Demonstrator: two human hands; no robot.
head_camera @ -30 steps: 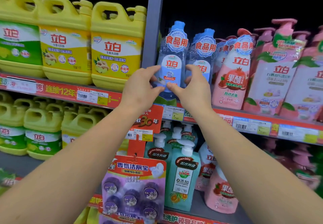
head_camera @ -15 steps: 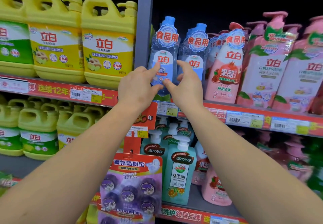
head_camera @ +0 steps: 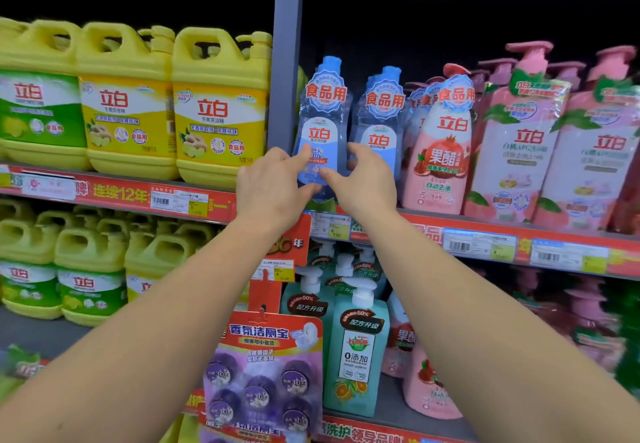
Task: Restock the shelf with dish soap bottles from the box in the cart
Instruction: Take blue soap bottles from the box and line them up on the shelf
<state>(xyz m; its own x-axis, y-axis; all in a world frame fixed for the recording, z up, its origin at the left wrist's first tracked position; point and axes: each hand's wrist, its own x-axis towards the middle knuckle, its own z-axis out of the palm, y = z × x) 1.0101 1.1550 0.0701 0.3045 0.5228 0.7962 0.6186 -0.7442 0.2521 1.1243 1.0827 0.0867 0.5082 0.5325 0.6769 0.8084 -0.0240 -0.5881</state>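
Note:
A clear blue dish soap bottle (head_camera: 322, 120) stands upright at the left end of the upper shelf (head_camera: 485, 238), next to the grey upright post (head_camera: 287, 62). My left hand (head_camera: 273, 190) holds its lower left side, fingers curled round it. My right hand (head_camera: 363, 183) holds its lower right side, thumb on the label. A second blue bottle (head_camera: 381, 120) stands just to its right, with more behind. The box and the cart are out of view.
Pink pump bottles (head_camera: 519, 138) fill the shelf to the right. Yellow jugs (head_camera: 218, 107) stand left of the post. Teal pump bottles (head_camera: 356, 349) sit on the shelf below. A hanging purple toilet-block pack (head_camera: 266, 377) dangles in front.
Both hands stay on the front blue bottle. The view has tilted, so shelf and hands sit differently in frame. The bottle itself has hardly shifted on the shelf.

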